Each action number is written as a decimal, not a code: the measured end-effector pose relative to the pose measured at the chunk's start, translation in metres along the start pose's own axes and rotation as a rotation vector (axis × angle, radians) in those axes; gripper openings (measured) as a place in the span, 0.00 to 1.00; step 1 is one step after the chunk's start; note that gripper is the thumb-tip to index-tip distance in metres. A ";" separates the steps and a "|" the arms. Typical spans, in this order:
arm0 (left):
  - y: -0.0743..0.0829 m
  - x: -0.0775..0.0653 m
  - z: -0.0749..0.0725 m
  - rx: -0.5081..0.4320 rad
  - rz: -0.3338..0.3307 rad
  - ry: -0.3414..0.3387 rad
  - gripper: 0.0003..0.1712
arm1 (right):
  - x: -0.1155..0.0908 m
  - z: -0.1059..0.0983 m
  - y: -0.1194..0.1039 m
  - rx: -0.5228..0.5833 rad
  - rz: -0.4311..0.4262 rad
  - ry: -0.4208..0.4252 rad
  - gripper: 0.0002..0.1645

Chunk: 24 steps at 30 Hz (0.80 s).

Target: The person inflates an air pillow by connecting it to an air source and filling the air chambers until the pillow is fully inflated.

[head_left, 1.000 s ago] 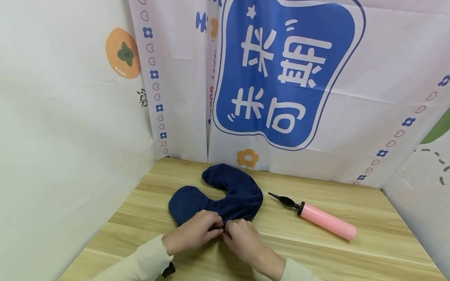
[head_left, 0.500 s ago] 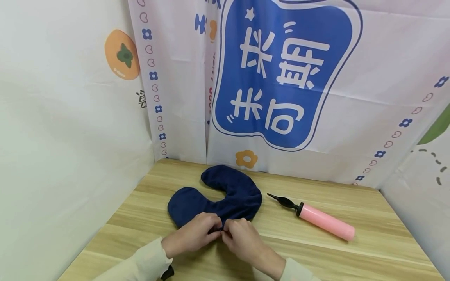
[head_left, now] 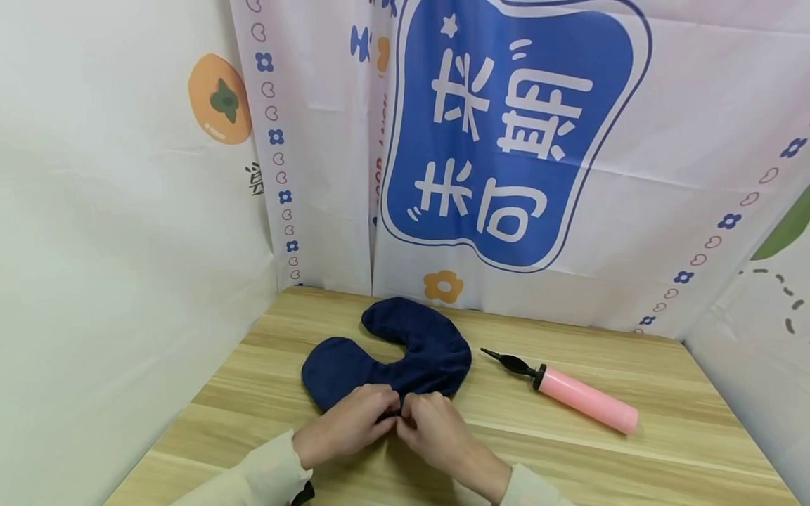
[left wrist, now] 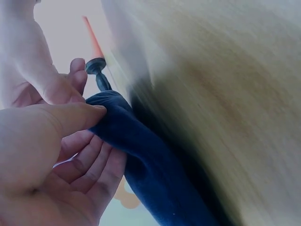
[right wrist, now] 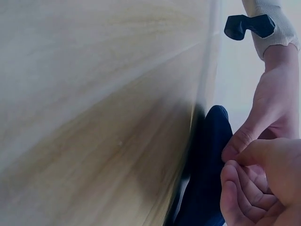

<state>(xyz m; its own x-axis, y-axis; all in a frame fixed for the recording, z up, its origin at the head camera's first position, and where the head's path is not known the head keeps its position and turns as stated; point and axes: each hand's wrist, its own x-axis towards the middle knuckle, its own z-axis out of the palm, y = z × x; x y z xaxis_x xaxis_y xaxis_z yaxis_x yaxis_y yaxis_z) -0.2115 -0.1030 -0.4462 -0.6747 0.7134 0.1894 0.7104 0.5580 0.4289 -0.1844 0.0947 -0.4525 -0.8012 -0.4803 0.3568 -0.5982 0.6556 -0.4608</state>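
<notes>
A navy-blue U-shaped neck pillow (head_left: 436,344) lies flat on the wooden table, its opening facing the back left. At its near edge my left hand (head_left: 351,425) pinches the fabric between thumb and fingers. Close against it, my right hand (head_left: 439,432) has its fingers curled and also pinches at the edge. In the left wrist view the left thumb (left wrist: 80,115) lies over the edge of the cloth. Both thumbs meet in the right wrist view, beside the dark fabric (right wrist: 207,174). What sits between the fingertips is hidden by the hands.
To the right of the pillow lies a pink hand pump (head_left: 588,399) with a black nozzle (head_left: 515,363) pointing at it. A printed cloth (head_left: 329,176) hangs behind the wooden table (head_left: 683,422). A white wall (head_left: 126,267) stands on the left.
The head view has shifted very slightly. Both hands stay at the pillow's near edge with only tiny finger movement; the pillow and pump lie as before.
</notes>
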 end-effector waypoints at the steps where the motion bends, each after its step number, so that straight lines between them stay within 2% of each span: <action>1: 0.000 0.000 0.000 0.003 0.004 0.004 0.13 | 0.000 0.000 0.000 -0.002 0.001 0.002 0.15; 13: 0.001 -0.004 -0.001 0.065 0.034 0.024 0.08 | -0.004 -0.005 0.004 0.048 -0.017 -0.037 0.14; 19: 0.003 -0.003 -0.002 0.106 0.032 0.005 0.08 | -0.007 -0.009 0.008 0.087 -0.026 -0.055 0.12; 24: 0.000 -0.007 -0.004 0.150 0.022 0.000 0.10 | -0.012 -0.015 0.017 0.085 0.006 -0.047 0.14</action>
<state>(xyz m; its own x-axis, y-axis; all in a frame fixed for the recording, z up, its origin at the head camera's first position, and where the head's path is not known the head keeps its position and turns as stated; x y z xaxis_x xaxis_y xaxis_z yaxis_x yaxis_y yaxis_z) -0.2077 -0.1103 -0.4438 -0.6586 0.7261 0.1974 0.7470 0.5993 0.2879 -0.1852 0.1205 -0.4520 -0.8032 -0.5049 0.3162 -0.5909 0.6073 -0.5310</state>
